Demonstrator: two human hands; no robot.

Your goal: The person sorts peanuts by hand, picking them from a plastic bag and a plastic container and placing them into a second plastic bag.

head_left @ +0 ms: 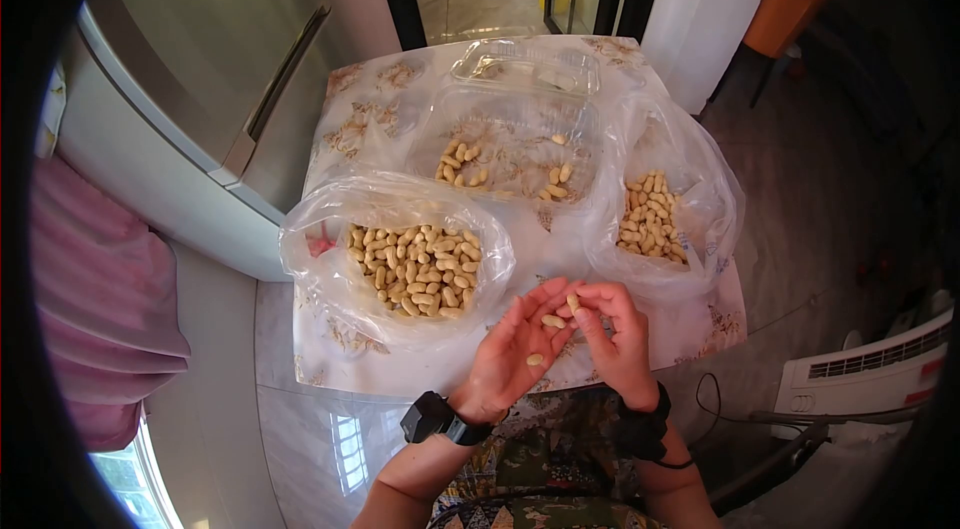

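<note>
My left hand (505, 359) is turned palm up over the near edge of the table, cupped under unshelled peanuts (553, 321). One peanut lies near the fingers and another sits lower on the palm. My right hand (618, 341) is beside it, pinching a single peanut (573, 301) between thumb and fingertips. Left of my hands, a clear plastic bag (310, 219) stands open around a large heap of peanuts (415, 269). A second clear bag (715, 199) on the right holds a smaller heap (650, 219).
Behind the bags, a clear plastic container (510, 114) with its lid raised holds two small groups of peanuts. The flowered cloth (340, 144) covers the table. A fridge (190, 49) stands close on the left; an orange stool (785, 11) and a white appliance (860, 369) are on the right.
</note>
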